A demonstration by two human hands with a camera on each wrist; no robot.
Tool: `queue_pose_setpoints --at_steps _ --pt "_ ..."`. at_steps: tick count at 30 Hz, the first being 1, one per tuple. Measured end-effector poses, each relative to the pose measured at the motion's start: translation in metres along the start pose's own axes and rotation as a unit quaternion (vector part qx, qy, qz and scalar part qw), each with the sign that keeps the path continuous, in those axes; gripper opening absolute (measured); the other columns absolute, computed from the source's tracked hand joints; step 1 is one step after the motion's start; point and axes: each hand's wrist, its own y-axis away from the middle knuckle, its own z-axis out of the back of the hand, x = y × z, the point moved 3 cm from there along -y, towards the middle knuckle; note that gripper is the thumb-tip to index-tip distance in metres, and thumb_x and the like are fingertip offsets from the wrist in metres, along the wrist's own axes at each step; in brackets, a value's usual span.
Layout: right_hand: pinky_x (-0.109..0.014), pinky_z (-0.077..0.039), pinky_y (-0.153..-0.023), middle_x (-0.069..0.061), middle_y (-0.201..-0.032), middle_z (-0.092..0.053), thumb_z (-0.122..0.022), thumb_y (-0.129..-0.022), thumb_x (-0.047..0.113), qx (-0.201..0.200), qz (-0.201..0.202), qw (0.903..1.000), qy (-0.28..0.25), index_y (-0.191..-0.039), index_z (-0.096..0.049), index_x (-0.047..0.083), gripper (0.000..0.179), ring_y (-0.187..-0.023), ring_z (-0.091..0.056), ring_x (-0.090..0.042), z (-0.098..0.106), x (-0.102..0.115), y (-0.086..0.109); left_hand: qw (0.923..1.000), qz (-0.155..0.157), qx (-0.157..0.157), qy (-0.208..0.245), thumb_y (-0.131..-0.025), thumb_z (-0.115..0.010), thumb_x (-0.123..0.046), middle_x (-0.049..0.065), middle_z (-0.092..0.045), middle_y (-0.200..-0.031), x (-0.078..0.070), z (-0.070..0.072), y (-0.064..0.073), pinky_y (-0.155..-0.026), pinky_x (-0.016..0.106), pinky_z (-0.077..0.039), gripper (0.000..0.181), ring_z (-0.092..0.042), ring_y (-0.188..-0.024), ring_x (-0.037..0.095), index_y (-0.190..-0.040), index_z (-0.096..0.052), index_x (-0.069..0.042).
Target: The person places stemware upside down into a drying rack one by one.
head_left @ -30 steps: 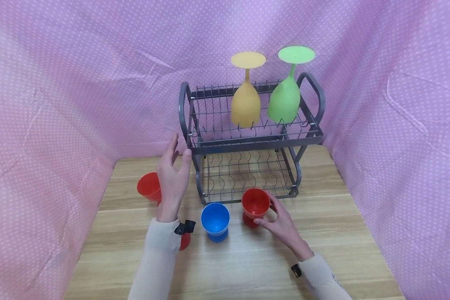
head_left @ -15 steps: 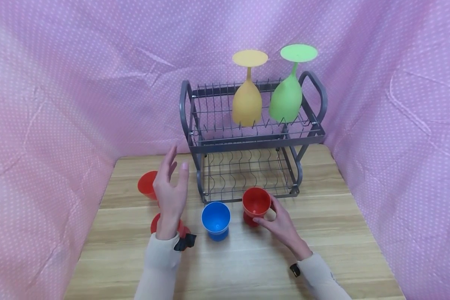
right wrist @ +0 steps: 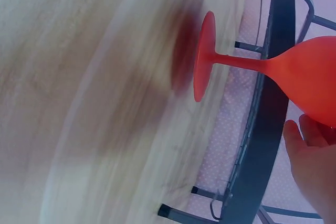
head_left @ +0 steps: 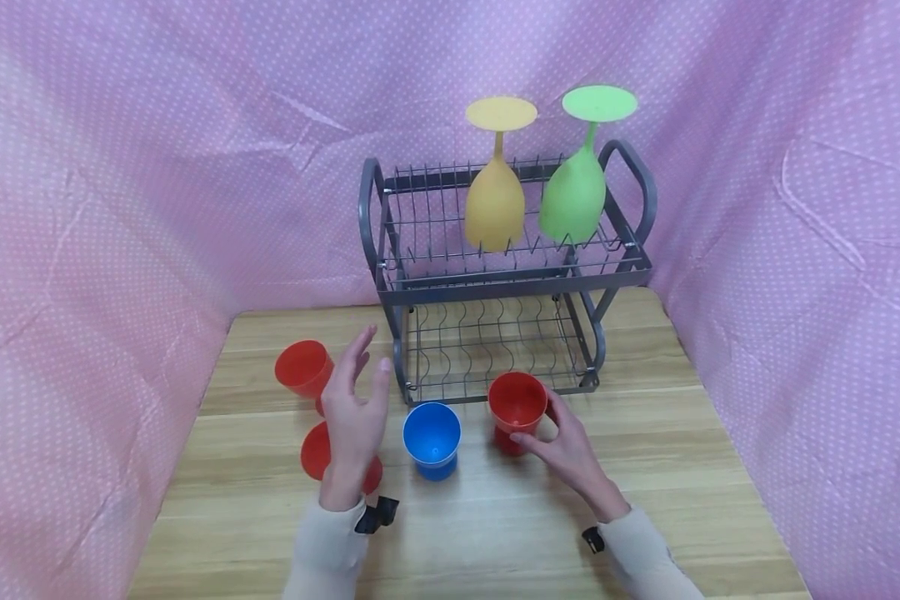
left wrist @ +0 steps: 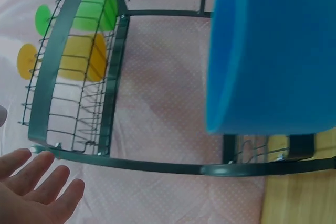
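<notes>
Currently: red plastic-looking stemmed goblet (head_left: 516, 408) pinched by the bowl in right grip (head_left: 576, 458), left grip (head_left: 354, 429) spread

Nearest: off-white sleeve cuffs (head_left: 330, 537) over the pale wood-grain bench (head_left: 480, 542). Near-left red plastic-looking goblet (head_left: 315, 450) sits mouth up, partly hidden by the left wrist. Left grip hangs over that side, fingers extended, thumb well apart. Blue plastic-looking stemmed goblet (head_left: 432, 442) stands mouth up mid-bench, between the two hands.

Right of it, the held goblet: mouth up, just in front of the rack. Right thumb on near side of the bowl, fingers round the other side. Can't tell if its disc foot touches the bench.

Further back left: another red plastic-looking goblet (head_left: 302, 369), mouth up, foot mostly hidden.

Then dark grey two-tier wire rack (head_left: 517, 286), wavy wires on lower tier. Upper tier: orange-yellow goblet (head_left: 495, 212) and light green goblet (head_left: 572, 204), both upside down, side by side, green rightmost. Behind: pink white-dotted cloth (head_left: 157, 167).
</notes>
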Motion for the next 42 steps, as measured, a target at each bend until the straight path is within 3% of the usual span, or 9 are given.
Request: queue_pose_setpoints --at_steps 5,11,15,19,25,34,39,42 --pt "-0.057 -0.05 -0.104 -0.006 -0.149 -0.051 -0.09 -0.082 0.019 -0.009 0.028 0.9995 -0.008 -0.153 -0.043 0.016 0.086 -0.138 -0.049 -0.033 0.006 0.008 0.001 0.9994 0.027 0.022 0.008 -0.101 -0.068 -0.022 -0.002 -0.056 -0.151 0.007 -0.007 0.013 -0.106 0.027 -0.049 0.052 -0.052 -0.138 0.018 -0.15 -0.054 -0.015" --pt "-0.038 -0.054 -0.101 -0.001 -0.149 -0.052 -0.089 -0.082 0.017 -0.02 0.059 0.998 -0.01 -0.154 -0.044 0.02 0.086 -0.136 -0.05 -0.026 0.012 0.022 0.001 0.9984 0.025 0.047 0.018 -0.1 -0.069 -0.019 0.006 -0.055 -0.152 0.008 -0.014 0.023 -0.106 0.028 -0.049 0.053 -0.051 -0.139 0.023 -0.15 -0.054 -0.011" --pt "-0.03 -0.054 -0.098 0.0 -0.149 -0.052 -0.089 -0.082 0.013 -0.021 0.077 0.9967 -0.014 -0.155 -0.045 0.022 0.086 -0.135 -0.05 -0.025 0.014 0.032 0.001 0.9976 0.023 0.061 0.021 -0.1 -0.069 -0.019 0.003 -0.055 -0.152 0.009 -0.018 0.027 -0.105 0.023 -0.048 0.052 -0.05 -0.14 0.022 -0.15 -0.055 -0.012" --pt "-0.023 -0.053 -0.096 0.001 -0.148 -0.054 -0.09 -0.081 0.013 -0.026 0.087 0.9958 -0.008 -0.154 -0.046 0.023 0.086 -0.134 -0.051 -0.025 0.015 0.041 0.003 0.9965 0.027 0.077 0.016 -0.099 -0.069 -0.017 0.003 -0.053 -0.153 0.01 -0.02 0.03 -0.104 0.031 -0.051 0.053 -0.049 -0.14 0.022 -0.15 -0.054 -0.012" --pt "-0.025 -0.056 -0.092 0.002 -0.146 -0.054 -0.092 -0.077 0.015 -0.035 0.109 0.9931 0.022 -0.154 -0.047 0.027 0.09 -0.13 -0.053 -0.023 0.015 0.053 0.006 0.9948 0.034 0.095 0.009 -0.098 -0.071 -0.018 0.006 -0.052 -0.154 0.011 -0.024 0.036 -0.1 0.053 -0.054 0.055 -0.049 -0.14 0.026 -0.151 -0.054 -0.014" --pt "-0.033 -0.06 -0.086 -0.004 -0.145 -0.054 -0.093 -0.074 0.01 -0.045 0.153 0.9855 0.059 -0.155 -0.048 0.018 0.093 -0.126 -0.053 -0.023 0.018 0.07 0.008 0.9934 0.016 0.112 0.017 -0.098 -0.069 -0.022 0.004 -0.053 -0.153 0.01 -0.035 0.045 -0.101 0.051 -0.055 0.054 -0.05 -0.139 0.024 -0.149 -0.055 -0.01" --pt "-0.03 -0.059 -0.088 -0.006 -0.145 -0.055 -0.093 -0.074 0.009 -0.043 0.165 0.9835 0.062 -0.154 -0.047 0.012 0.092 -0.125 -0.055 -0.025 0.019 0.077 0.008 0.993 0.018 0.114 0.022 -0.097 -0.07 -0.021 0.008 -0.052 -0.154 0.011 -0.039 0.051 -0.098 0.055 -0.056 0.055 -0.052 -0.137 0.028 -0.149 -0.055 -0.012" --pt "-0.03 -0.058 -0.089 -0.005 -0.145 -0.055 -0.093 -0.073 0.009 -0.039 0.164 0.9838 0.06 -0.152 -0.047 0.013 0.091 -0.126 -0.055 -0.026 0.019 0.081 0.008 0.9929 0.014 0.116 0.022 -0.097 -0.07 -0.022 0.006 -0.052 -0.154 0.01 -0.042 0.054 -0.098 0.05 -0.056 0.055 -0.053 -0.137 0.028 -0.149 -0.055 -0.014"
